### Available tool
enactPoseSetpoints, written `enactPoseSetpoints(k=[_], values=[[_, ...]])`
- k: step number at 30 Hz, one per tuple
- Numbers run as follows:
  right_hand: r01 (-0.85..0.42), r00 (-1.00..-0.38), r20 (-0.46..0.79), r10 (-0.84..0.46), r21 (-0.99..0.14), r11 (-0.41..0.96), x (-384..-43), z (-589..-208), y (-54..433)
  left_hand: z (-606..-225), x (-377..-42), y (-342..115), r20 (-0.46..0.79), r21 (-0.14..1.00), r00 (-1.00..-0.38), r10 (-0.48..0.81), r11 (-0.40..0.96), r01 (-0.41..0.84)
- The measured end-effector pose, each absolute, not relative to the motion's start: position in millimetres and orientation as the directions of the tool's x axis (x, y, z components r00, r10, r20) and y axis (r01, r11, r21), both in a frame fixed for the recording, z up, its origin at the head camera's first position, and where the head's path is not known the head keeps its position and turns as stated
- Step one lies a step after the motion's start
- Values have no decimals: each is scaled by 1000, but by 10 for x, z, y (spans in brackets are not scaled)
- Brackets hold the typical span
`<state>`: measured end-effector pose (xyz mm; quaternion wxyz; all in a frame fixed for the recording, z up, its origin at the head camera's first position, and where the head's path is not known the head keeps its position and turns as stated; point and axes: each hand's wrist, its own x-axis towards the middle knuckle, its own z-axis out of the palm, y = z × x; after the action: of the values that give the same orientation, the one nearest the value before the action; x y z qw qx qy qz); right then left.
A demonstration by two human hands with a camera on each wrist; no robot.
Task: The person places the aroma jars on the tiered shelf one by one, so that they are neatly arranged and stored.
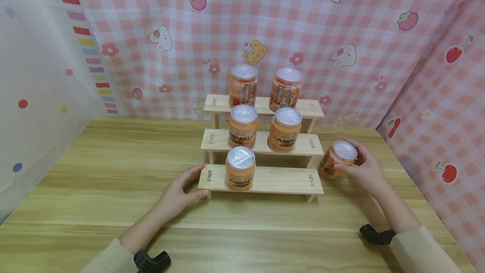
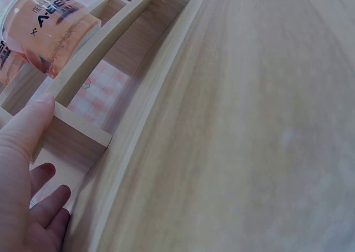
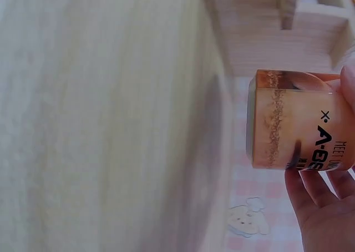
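Note:
A three-tier wooden display stand (image 1: 282,180) stands on the table, with orange-labelled jars with silvery lids on its steps. My left hand (image 1: 177,193) grips the left end of the lowest step, thumb at the front corner and fingers at the side. In the left wrist view, its thumb (image 2: 28,124) presses the step's front corner, the other fingers lower beside the leg. Just right of the stand, my right hand (image 1: 365,165) holds a jar (image 1: 335,161) by its upper part. In the right wrist view, this jar (image 3: 294,121) has its base off the table.
One jar (image 1: 240,169) sits left of centre on the lowest step. Two jars stand on the middle step (image 1: 310,142) and two on the top step (image 1: 312,108). A pink checked cloth (image 1: 170,79) hangs close behind, and another (image 1: 454,108) borders the table (image 1: 125,205) at right.

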<state>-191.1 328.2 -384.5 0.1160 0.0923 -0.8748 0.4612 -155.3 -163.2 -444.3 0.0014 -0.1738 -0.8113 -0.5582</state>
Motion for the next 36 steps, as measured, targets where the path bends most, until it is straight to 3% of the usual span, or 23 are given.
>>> enactPoseSetpoints(k=[11,19,36], values=[[-264,-954,299,-34,-779,568,-1642,-3592,3159,-4433,-1554,-1633,197,908,-939,280,308,283],[-354,-925,369,-87,-757,549,-1482,-3441,2930,-4435,-1553,-1632,193,909,-941,277,310,278],[-424,-905,391,-171,-782,456,-1392,-3374,2442,-4436,-1552,-1632,205,906,-938,279,308,290]])
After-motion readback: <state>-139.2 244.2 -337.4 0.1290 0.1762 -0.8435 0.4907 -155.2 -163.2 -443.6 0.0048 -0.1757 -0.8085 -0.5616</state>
